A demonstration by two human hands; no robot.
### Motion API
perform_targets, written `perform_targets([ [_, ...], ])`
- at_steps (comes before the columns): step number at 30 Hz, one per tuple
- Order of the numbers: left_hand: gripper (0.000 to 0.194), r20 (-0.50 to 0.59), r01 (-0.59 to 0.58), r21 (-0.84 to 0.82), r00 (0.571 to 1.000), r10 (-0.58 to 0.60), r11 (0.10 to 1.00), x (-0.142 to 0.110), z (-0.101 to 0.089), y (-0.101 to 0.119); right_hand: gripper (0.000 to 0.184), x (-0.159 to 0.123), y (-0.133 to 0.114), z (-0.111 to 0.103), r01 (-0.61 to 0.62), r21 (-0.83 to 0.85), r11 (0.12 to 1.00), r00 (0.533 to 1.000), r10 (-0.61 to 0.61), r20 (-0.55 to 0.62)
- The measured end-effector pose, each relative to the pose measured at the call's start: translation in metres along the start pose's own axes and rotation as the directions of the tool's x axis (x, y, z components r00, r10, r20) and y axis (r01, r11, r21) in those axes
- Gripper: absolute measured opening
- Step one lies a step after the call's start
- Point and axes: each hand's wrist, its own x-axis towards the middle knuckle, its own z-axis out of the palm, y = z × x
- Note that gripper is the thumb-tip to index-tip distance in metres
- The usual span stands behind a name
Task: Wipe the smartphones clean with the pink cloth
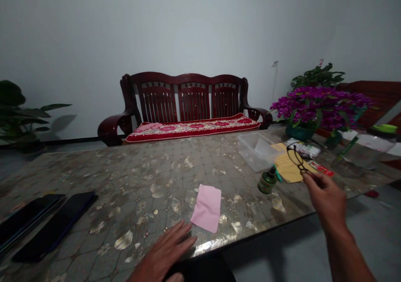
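The right hand (328, 196) pinches one pair of dark-framed glasses (300, 166) by one end, thumb against fingers, at two o'clock from the pink cloth (206, 209). The left hand (164, 250), toward seven o'clock, is loose, fingers extended, gripping nothing, its fingertips just beside the cloth; whether they touch the table (131, 177) I cannot tell. Held only at one end, the glasses could twist or slip; a low swing could tip the upright green bottle (267, 182), also around two o'clock. Counted: one pair of glasses, one cloth, one bottle, one clear box (250, 156) toward one o'clock, two dark phones (56, 227) near nine.
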Motion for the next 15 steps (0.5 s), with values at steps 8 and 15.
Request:
perform_targets([
  [8,0.072,0.385,0.011,-0.044,0.923,0.007,0.999,0.085,0.015,0.010,0.047,0.095,0.109,0.049,-0.255,-0.301,0.919,0.955,0.288,0.072],
  [15,0.074,0.303,0.098,0.094,0.945,-0.123,0.991,0.093,0.046,-0.030,0.041,0.109,0.131,0.055,-0.204,-0.199,0.959,0.974,0.220,0.060],
])
